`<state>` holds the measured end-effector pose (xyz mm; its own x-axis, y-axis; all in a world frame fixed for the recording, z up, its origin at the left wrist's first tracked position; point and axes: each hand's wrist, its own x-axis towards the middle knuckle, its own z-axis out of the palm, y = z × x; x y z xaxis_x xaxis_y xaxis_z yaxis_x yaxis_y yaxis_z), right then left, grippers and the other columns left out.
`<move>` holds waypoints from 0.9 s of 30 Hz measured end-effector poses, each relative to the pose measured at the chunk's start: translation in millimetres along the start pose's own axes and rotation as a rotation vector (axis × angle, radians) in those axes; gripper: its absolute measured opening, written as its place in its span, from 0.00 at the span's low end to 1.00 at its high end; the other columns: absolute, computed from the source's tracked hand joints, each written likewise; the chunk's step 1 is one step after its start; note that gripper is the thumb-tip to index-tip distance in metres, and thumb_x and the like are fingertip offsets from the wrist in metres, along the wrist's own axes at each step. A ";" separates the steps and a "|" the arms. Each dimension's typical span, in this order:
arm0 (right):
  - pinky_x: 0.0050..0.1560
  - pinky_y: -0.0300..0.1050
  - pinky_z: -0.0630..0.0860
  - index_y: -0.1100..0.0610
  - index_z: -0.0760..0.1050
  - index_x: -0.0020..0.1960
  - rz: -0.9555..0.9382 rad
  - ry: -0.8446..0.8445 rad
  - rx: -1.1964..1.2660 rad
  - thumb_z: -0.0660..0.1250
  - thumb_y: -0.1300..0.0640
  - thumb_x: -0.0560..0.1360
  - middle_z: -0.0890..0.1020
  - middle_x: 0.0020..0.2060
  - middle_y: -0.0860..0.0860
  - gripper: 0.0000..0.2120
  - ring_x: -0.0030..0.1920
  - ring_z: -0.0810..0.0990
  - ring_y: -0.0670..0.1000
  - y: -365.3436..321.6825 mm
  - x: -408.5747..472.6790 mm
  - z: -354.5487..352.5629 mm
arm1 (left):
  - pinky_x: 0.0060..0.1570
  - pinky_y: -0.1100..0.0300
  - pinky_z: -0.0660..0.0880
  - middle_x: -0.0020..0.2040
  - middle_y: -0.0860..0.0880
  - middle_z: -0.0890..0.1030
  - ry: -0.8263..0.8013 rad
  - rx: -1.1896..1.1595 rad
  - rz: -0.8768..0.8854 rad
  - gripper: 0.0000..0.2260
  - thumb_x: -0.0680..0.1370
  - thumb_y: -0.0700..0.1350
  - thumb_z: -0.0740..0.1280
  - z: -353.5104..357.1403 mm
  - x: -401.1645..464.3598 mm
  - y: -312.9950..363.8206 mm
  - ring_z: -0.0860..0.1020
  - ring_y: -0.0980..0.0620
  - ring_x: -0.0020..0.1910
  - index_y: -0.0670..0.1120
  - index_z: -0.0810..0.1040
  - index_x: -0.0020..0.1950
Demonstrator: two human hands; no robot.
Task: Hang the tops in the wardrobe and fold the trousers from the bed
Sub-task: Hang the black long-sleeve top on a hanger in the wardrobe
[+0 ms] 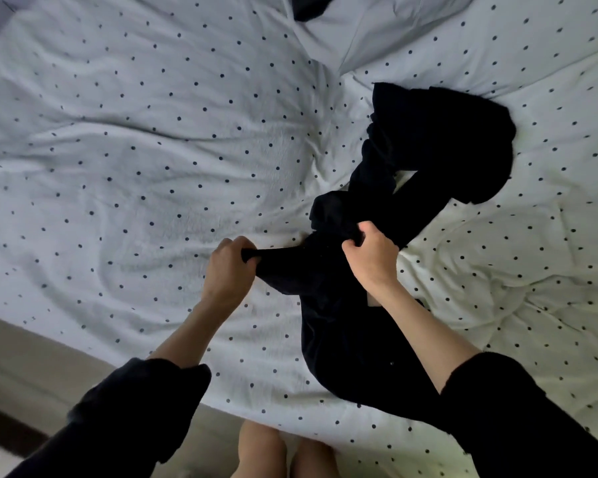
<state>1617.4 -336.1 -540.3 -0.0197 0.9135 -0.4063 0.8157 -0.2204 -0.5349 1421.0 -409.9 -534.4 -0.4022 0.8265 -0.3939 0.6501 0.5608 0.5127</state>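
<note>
A black garment (425,146) lies crumpled on the white dotted bed cover (135,150), stretching from the upper right down toward the bed's near edge. Whether it is a top or trousers I cannot tell. My left hand (227,267) grips one end of its hem or waistband, fingers curled round the cloth. My right hand (370,257) grips the same edge a little to the right, and the fabric is pulled taut between the two hands. The lower part of the garment (346,353) hangs below my hands and lies toward the bed's edge.
A white pillow (366,32) lies at the top, with a dark item (308,6) partly showing behind it. The bed's near edge runs diagonally at the lower left, with pale floor (21,357) beyond. My bare feet (283,453) stand at the bottom.
</note>
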 end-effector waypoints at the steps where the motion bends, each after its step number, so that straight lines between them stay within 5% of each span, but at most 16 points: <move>1: 0.56 0.51 0.71 0.59 0.74 0.52 0.019 -0.024 0.091 0.62 0.61 0.75 0.72 0.30 0.45 0.07 0.38 0.75 0.50 -8.8 -2.5 -7.2 | 0.42 0.65 0.68 0.48 0.44 0.80 0.017 -0.052 0.008 0.06 0.76 0.39 0.66 -12.0 -3.4 2.0 0.76 0.49 0.45 0.40 0.79 0.51; 3: 0.50 0.49 0.73 0.57 0.73 0.46 0.033 -0.069 0.198 0.63 0.61 0.74 0.73 0.32 0.45 0.02 0.37 0.75 0.49 -28.3 -8.2 -21.5 | 0.40 0.75 0.67 0.46 0.47 0.81 0.063 -0.161 0.046 0.06 0.76 0.39 0.67 -43.3 -12.3 7.0 0.77 0.52 0.44 0.40 0.80 0.51; 5: 0.53 0.49 0.73 0.57 0.73 0.51 -0.010 -0.103 0.170 0.66 0.57 0.75 0.76 0.37 0.45 0.07 0.45 0.78 0.52 -46.1 -13.2 -34.9 | 0.37 0.79 0.67 0.43 0.49 0.81 0.143 -0.249 0.091 0.05 0.76 0.39 0.67 -73.9 -20.1 14.8 0.77 0.56 0.42 0.40 0.81 0.50; 11: 0.47 0.47 0.64 0.47 0.58 0.74 -0.549 0.020 -0.478 0.66 0.49 0.76 0.76 0.31 0.46 0.30 0.39 0.79 0.53 -123.3 -52.2 -81.5 | 0.38 0.78 0.69 0.41 0.53 0.79 0.374 -0.411 0.246 0.06 0.76 0.35 0.64 -188.9 -71.3 44.4 0.77 0.60 0.41 0.46 0.77 0.45; 14: 0.54 0.48 0.63 0.46 0.72 0.65 -0.750 0.068 -0.664 0.61 0.45 0.78 0.84 0.46 0.49 0.17 0.48 0.80 0.54 -181.9 -65.2 -94.0 | 0.38 0.78 0.69 0.42 0.54 0.78 0.490 -0.375 0.324 0.07 0.76 0.36 0.64 -251.8 -99.5 46.6 0.77 0.61 0.40 0.48 0.76 0.45; 16: 0.56 0.49 0.62 0.51 0.77 0.57 -0.801 0.113 -0.644 0.59 0.43 0.78 0.83 0.47 0.51 0.15 0.48 0.80 0.54 -227.0 -80.1 -99.9 | 0.38 0.78 0.68 0.42 0.54 0.78 0.581 -0.335 0.319 0.07 0.76 0.36 0.64 -295.5 -121.2 34.8 0.77 0.59 0.40 0.48 0.76 0.45; 22: 0.56 0.49 0.60 0.56 0.77 0.54 -0.997 0.271 -0.504 0.61 0.45 0.77 0.75 0.54 0.52 0.16 0.58 0.70 0.54 -371.0 -145.3 -98.0 | 0.37 0.69 0.67 0.39 0.51 0.78 0.917 -0.361 0.121 0.03 0.77 0.39 0.64 -407.6 -183.4 -42.2 0.76 0.51 0.40 0.44 0.76 0.44; 27: 0.50 0.50 0.63 0.56 0.66 0.46 -1.164 0.275 -0.404 0.62 0.52 0.75 0.77 0.43 0.52 0.08 0.44 0.75 0.57 -490.1 -237.7 -65.2 | 0.42 0.58 0.74 0.37 0.47 0.76 1.039 -0.676 0.078 0.05 0.78 0.38 0.62 -502.8 -230.9 -120.8 0.75 0.49 0.38 0.45 0.75 0.44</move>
<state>1260.0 -423.0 -133.2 -0.7627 0.5471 0.3448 0.5151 0.8363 -0.1877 1111.2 -643.4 -121.7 -0.8974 0.3340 0.2882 0.3572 0.1668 0.9190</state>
